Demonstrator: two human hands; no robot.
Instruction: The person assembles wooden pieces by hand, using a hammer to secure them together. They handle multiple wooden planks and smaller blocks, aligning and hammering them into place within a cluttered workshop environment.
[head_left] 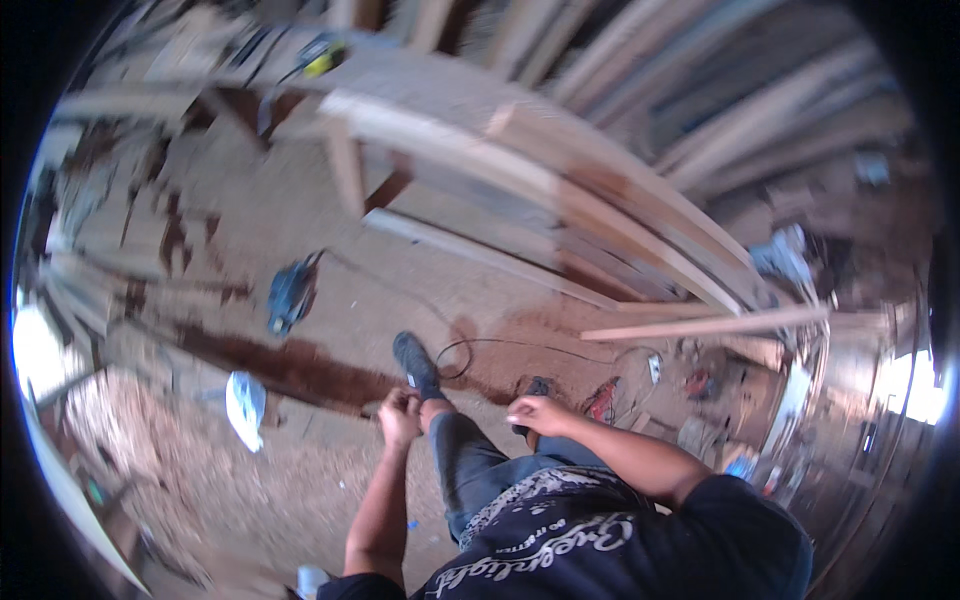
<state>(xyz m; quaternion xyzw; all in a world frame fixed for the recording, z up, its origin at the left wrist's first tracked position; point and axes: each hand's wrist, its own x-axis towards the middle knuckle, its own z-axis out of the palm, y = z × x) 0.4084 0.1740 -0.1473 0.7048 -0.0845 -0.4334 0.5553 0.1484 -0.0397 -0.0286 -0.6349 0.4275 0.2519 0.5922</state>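
Observation:
My left hand (400, 415) is held in front of my left leg, its fingers curled together with nothing seen in them. Level with my waist, my right hand (537, 414) has loosely closed fingers pointing left, and no object shows in it. Both hands are apart from everything around them and a little blurred. Nearest ahead on the dirt floor lies a dark cord (500, 343). Farther left sits a blue corded power tool (291, 294); its exact kind is unclear.
A wooden bench (420, 85) carries long planks (455, 150) across the far side, with a yellow-green tool (323, 60) on it. One board (705, 325) juts out at right. A red object (602, 402) lies near my right foot, a white bag (245, 410) at left.

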